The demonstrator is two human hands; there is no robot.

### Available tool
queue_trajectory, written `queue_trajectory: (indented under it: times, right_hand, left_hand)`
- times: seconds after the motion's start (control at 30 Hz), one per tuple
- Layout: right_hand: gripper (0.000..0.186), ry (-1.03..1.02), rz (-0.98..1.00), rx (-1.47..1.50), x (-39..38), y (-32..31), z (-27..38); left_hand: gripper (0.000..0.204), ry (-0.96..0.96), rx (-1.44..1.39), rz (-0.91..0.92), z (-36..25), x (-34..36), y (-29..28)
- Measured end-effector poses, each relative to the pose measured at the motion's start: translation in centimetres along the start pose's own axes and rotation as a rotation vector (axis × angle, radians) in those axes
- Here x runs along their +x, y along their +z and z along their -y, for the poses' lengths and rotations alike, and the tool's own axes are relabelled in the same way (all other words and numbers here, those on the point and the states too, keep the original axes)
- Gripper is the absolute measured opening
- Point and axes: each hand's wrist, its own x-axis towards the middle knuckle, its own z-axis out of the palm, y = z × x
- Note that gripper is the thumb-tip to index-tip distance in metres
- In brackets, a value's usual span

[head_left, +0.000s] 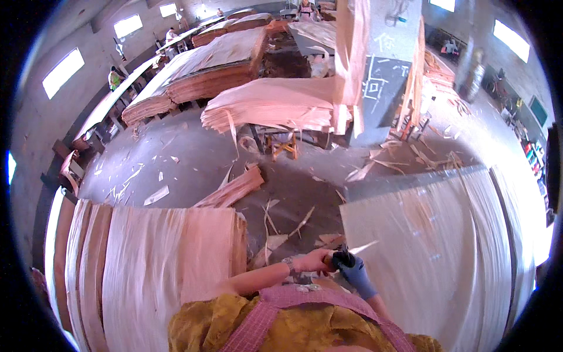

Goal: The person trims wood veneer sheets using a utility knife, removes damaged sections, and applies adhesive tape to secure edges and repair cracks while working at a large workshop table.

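My bare left hand, with a watch on its wrist, is closed at a small dark object in front of my body. My right hand, in a blue-and-black glove, grips the same object from the right; its exact shape is partly hidden by my fingers. A pale pointed sliver sticks out just above the right hand. Stacked veneer sheets stand at either side: a pinkish, streaked pile on the left and a paler, broad one on the right.
A pillar rises beyond a raised veneer stack. Long stacks run back on the left beside a bench, with distant workers. Veneer scraps litter the floor between the near piles; a folded strip bundle lies ahead.
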Motion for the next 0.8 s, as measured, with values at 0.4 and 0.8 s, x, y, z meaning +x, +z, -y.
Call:
queue_trajectory:
  times: [0.4, 0.8]
  right_hand:
    - [0.021, 0.13, -0.272, 0.177, 22.9, 1.8, 3.9]
    - [0.018, 0.194, -0.607, 0.325, 46.7, -6.2, 3.6]
  left_hand:
    - [0.017, 0.111, -0.294, -0.756, -6.6, -1.2, -37.2]
    - [0.021, 0.152, 0.729, -1.025, -6.8, 18.5, -62.4]
